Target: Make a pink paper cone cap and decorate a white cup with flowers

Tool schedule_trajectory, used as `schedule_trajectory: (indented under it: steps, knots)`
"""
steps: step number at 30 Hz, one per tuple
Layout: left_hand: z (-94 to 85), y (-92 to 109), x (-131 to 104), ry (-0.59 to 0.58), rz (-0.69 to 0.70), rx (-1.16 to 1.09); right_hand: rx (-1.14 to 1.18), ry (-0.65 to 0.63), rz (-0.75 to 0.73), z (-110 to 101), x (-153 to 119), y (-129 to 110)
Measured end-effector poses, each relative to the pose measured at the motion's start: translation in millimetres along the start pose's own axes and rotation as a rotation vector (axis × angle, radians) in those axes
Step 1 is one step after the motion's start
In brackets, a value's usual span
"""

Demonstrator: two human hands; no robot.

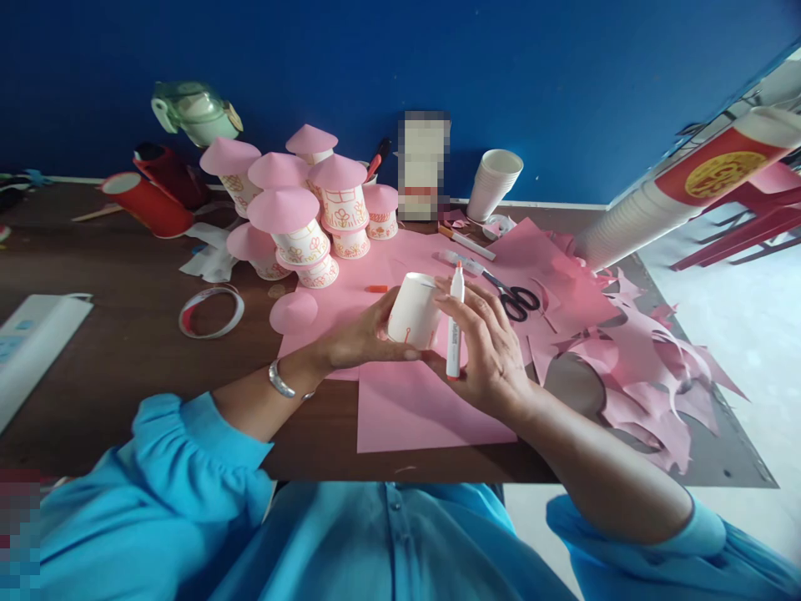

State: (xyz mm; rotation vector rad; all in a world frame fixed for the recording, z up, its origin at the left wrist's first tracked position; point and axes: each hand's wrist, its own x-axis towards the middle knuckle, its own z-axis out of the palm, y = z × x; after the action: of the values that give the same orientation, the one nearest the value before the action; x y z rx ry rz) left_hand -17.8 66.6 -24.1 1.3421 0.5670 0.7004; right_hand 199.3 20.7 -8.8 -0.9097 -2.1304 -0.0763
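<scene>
My left hand [360,334] is wrapped round a white paper cup [414,310], which has a few red marks near its lower rim. A white marker [455,330] with an orange tip pointing up is held between the fingers of my right hand [491,355], whose fingertips also touch the cup's right side. Both hands are above pink paper [425,409]. An orange cap [376,289] lies just behind the cup. Several decorated cups with pink cone tops [284,209] stand behind my left hand, some stacked.
Black-handled scissors [516,302] lie right of my right hand, near pink scraps [651,376]. A tape roll [211,312] is at left. White cups [494,184] stand by the blue wall; a long cup stack [688,188] leans at right. A red cup [147,204] lies tilted.
</scene>
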Motion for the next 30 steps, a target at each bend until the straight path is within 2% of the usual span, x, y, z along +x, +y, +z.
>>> schedule_trajectory:
  steps: [4, 9, 13, 16, 23, 30]
  knots:
    - [-2.7, -7.2, 0.4, -0.001, -0.039, -0.091, 0.038, 0.028, -0.019, -2.8, 0.9, 1.8]
    - [-2.7, -7.8, 2.5, -0.027, 0.007, -0.241, 0.052, 0.23, -0.055, -16.0, -0.3, -0.2]
    - [-2.4, -6.8, 3.6, -0.025, 0.029, -0.241, 0.116, 0.197, -0.06, -18.4, -0.9, -5.3]
    - [-3.4, -7.6, 3.1, -0.016, 0.025, -0.225, 0.197, 0.232, -0.063, -13.3, -1.7, -7.5]
    - [-4.3, -3.4, 1.2, 0.01, -0.092, -0.081, 0.203, 0.242, -0.075, -9.7, -0.6, -8.0]
    - [-0.9, 0.0, 2.4, 0.063, -0.171, -0.007, 0.189, 0.187, -0.13, -11.9, 3.3, -8.1]
